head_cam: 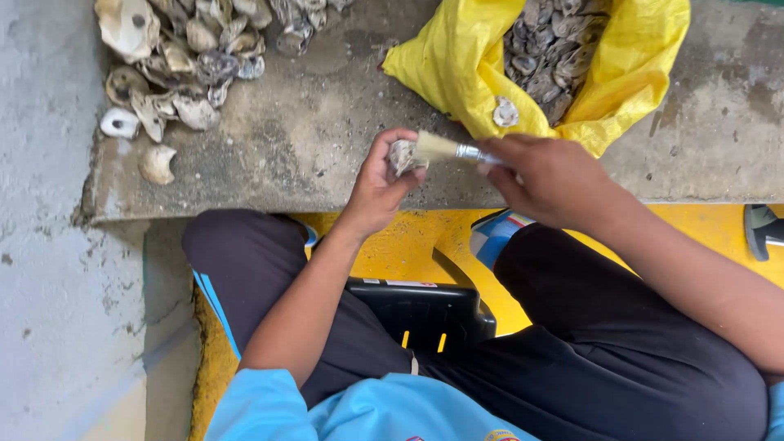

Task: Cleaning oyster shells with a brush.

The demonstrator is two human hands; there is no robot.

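Observation:
My left hand grips a small grey oyster shell above the front edge of a concrete slab. In my right hand is a paintbrush with a metal ferrule. Its pale bristles touch the shell. Both hands are in front of my knees, and I sit on a black plastic stool.
A pile of cleaned, pale shells lies at the slab's back left. A yellow sack full of dark shells lies open at the back right. One loose shell rests on the sack. A sandal lies on the yellow floor at right.

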